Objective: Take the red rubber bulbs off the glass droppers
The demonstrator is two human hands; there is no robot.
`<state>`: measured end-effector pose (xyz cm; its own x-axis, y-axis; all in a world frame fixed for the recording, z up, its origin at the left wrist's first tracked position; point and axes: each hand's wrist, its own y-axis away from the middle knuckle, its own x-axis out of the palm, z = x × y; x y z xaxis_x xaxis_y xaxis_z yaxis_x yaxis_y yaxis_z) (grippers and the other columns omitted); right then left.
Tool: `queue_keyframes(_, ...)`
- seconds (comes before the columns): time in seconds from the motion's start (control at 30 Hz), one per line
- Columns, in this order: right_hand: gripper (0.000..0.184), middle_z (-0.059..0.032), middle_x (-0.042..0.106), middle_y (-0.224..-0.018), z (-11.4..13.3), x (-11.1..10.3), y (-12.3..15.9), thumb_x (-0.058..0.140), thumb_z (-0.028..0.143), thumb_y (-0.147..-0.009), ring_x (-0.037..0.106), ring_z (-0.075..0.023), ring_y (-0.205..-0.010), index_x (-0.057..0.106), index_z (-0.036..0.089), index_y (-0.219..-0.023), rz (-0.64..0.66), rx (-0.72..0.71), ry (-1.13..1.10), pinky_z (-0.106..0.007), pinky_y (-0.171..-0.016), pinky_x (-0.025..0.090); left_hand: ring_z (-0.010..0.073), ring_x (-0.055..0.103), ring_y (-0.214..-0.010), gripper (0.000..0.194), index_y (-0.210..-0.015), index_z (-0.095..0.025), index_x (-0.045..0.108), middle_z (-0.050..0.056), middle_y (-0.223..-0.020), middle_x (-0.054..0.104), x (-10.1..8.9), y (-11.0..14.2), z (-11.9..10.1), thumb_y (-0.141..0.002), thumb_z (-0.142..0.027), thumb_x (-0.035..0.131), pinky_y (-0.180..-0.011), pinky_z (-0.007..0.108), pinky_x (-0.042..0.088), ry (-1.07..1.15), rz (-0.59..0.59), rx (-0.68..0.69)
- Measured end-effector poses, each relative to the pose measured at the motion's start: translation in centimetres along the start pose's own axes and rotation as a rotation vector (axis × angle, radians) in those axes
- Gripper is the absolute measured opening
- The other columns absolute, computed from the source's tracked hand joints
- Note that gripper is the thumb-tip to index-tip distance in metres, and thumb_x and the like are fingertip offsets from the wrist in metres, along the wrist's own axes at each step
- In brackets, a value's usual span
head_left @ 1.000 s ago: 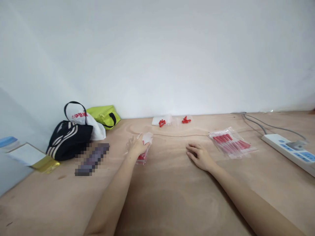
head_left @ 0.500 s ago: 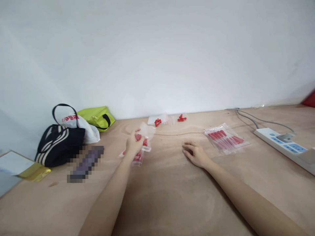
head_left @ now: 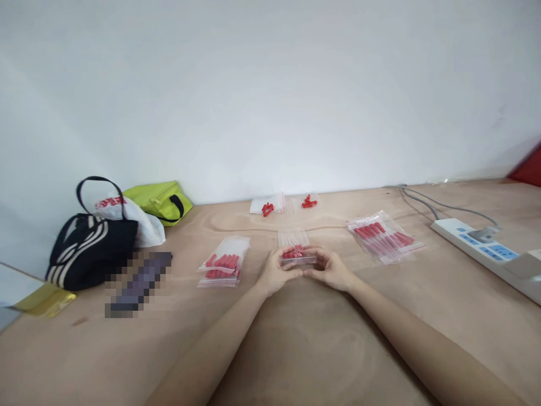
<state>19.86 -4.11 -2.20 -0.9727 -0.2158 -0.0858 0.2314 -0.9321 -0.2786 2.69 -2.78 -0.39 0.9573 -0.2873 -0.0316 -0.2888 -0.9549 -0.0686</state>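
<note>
Between my two hands, over the middle of the table, is a clear zip bag [head_left: 293,239] with several small red pieces [head_left: 293,251] inside. Its zip edge faces me. My left hand [head_left: 274,272] grips the bag's left side, thumb along the near edge. On the right side, my right hand [head_left: 331,267] has its fingers curled round the bag, its thumb close to the left thumb. To the left lies a stack of zip bags [head_left: 230,245] with red pieces. More zip bags [head_left: 382,237] holding longer-looking red pieces lie on the right.
Near the wall are two small groups of red pieces [head_left: 267,209] on clear bags. A black bag [head_left: 93,248], a white plastic bag [head_left: 150,223], a lime-green bag [head_left: 167,197] and a blurred dark object [head_left: 141,282] sit left. A power strip [head_left: 477,239] with a grey cable stands right.
My left hand has moved right from the left stack, bringing a bag to the middle. My right hand has shifted slightly left and now holds the bag too.
</note>
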Motion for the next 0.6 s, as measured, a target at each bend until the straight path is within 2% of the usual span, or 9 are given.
queue_keyframes(0.03, 0.035, -0.0078, 0.053, -0.112, -0.2, 0.0, 0.0, 0.068, 0.031, -0.062, 0.056, -0.0185, -0.098, 0.06, 0.019, -0.094, -0.009, -0.012, 0.021, -0.033, -0.085, 0.046, 0.0207, 0.054, -0.101, 0.055, -0.101, -0.018, 0.058, 0.01, -0.119, 0.048, -0.3, 0.1, 0.1, -0.049, -0.011, 0.075, -0.082, 0.033, 0.048, -0.087, 0.005, 0.06)
queue_keyframes(0.1, 0.024, -0.0074, 0.058, -0.103, -0.6, -0.1, -0.1, 0.064, 0.03, -0.066, 0.058, -0.0176, -0.093, 0.063, 0.019, -0.087, -0.06, -0.015, 0.086, -0.033, -0.083, 0.047, 0.0202, 0.052, -0.104, 0.042, -0.098, -0.021, 0.061, 0.008, -0.123, 0.043, -0.9, 0.4, 0.0, -0.057, -0.011, 0.069, -0.081, 0.033, 0.049, -0.32, -0.022, 0.202)
queue_keyframes(0.2, 0.016, -0.0061, 0.063, -0.093, -0.8, -0.3, -0.2, 0.058, 0.03, -0.071, 0.06, -0.0167, -0.085, 0.065, 0.02, -0.082, -0.128, -0.051, 0.219, -0.034, -0.079, 0.048, 0.0173, 0.057, -0.093, 0.017, -0.087, -0.022, 0.065, 0.006, -0.104, 0.058, -1.7, 0.5, -0.5, -0.074, -0.016, 0.056, -0.082, 0.034, 0.047, -0.687, -0.045, 0.386)
queue_keyframes(0.3, 0.015, -0.005, 0.066, -0.085, -0.5, -0.5, -0.2, 0.056, 0.031, -0.074, 0.06, -0.0165, -0.08, 0.066, 0.021, -0.077, -0.15, -0.091, 0.337, -0.033, -0.076, 0.048, 0.018, 0.057, -0.086, 0.016, -0.085, -0.022, 0.067, 0.005, -0.091, 0.063, -1.8, 0.5, -0.9, -0.079, -0.022, 0.051, -0.08, 0.034, 0.046, -0.924, -0.021, 0.502)
queue_keyframes(0.43, 0.016, -0.0048, 0.067, -0.082, 0.1, -0.6, -0.1, 0.054, 0.032, -0.076, 0.06, -0.0162, -0.077, 0.066, 0.021, -0.075, -0.144, -0.109, 0.406, -0.032, -0.073, 0.048, 0.018, 0.054, -0.085, 0.019, -0.087, -0.022, 0.066, 0.005, -0.089, 0.065, -1.5, 0.7, -1.2, -0.081, -0.021, 0.049, -0.079, 0.034, 0.043, -1.0, 0.06, 0.57)
queue_keyframes(0.6, 0.017, -0.0048, 0.066, -0.084, 0.7, -0.4, 0.0, 0.056, 0.033, -0.075, 0.06, -0.0152, -0.077, 0.066, 0.02, -0.074, -0.078, -0.098, 0.411, -0.028, -0.07, 0.047, 0.0156, 0.054, -0.074, 0.013, -0.071, -0.019, 0.066, 0.003, -0.073, 0.063, -1.3, 0.7, -1.2, -0.076, -0.017, 0.054, -0.074, 0.031, 0.042, -0.876, 0.039, 0.464)
